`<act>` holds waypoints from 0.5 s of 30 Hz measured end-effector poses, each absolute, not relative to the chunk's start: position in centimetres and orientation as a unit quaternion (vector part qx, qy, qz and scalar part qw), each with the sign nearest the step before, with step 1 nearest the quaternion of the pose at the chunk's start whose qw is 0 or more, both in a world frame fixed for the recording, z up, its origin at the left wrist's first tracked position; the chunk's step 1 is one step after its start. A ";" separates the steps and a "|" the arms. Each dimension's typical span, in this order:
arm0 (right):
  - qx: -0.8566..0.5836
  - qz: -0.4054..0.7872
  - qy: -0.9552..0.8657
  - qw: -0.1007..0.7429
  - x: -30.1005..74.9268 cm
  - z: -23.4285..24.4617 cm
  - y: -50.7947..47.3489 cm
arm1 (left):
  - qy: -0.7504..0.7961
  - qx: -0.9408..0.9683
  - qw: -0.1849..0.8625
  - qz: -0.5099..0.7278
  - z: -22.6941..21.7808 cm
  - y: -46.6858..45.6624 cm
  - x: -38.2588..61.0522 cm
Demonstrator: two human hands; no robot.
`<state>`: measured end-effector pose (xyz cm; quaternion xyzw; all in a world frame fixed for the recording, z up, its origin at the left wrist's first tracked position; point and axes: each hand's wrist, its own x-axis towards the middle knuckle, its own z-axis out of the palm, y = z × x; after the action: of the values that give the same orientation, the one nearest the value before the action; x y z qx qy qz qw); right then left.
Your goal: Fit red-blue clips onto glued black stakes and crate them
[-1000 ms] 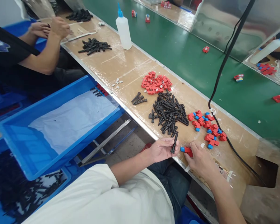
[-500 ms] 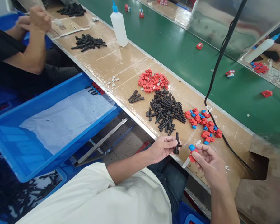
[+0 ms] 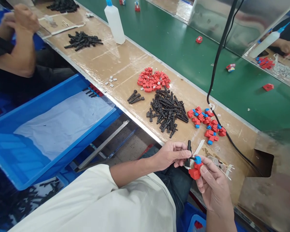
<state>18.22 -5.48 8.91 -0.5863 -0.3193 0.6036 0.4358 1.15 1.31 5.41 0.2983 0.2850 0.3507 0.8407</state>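
Between the thumb and fingers of my left hand (image 3: 174,156) is a black plastic part (image 3: 188,149) shaped like a rod with a side peg. My right hand (image 3: 214,178) pinches a red and blue plastic piece (image 3: 195,170), blue end up. The black part's side peg meets the blue end; whether it has gone in I cannot tell. Beyond my hands lie a heap of black parts (image 3: 168,109), a heap of red pieces (image 3: 152,80) and a group of red and blue pieces (image 3: 207,124). A few black parts (image 3: 135,96) sit apart on the left.
A blue bin (image 3: 21,174) with a white sheet stands left of the table (image 3: 125,71). A black cable (image 3: 215,71) crosses the right side. Beyond runs a green conveyor belt (image 3: 169,45) with scattered pieces. A white bottle (image 3: 115,25) stands at its edge. A co-worker's arms (image 3: 21,48) are at left.
My hands have come together, bringing the black part's peg against the blue end of the red piece. Cotton swabs and a small cup now show behind my right hand. The view has shifted slightly.
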 end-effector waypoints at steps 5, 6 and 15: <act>-0.619 0.529 -0.346 0.465 17.1 8.9 -6.1 | 0.300 0.369 0.810 0.341 5.9 1.5 0.9; -0.630 0.505 -0.356 0.471 16.8 8.9 -6.3 | 0.305 0.386 0.802 0.339 6.0 1.6 0.8; -0.669 0.364 -0.450 0.466 14.6 9.2 -7.9 | 0.288 0.456 0.769 0.343 6.0 2.1 0.6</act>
<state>14.64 -7.90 9.25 -0.6693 -0.4503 0.3639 0.4657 0.55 2.12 5.97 0.4556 0.2883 0.3428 0.7692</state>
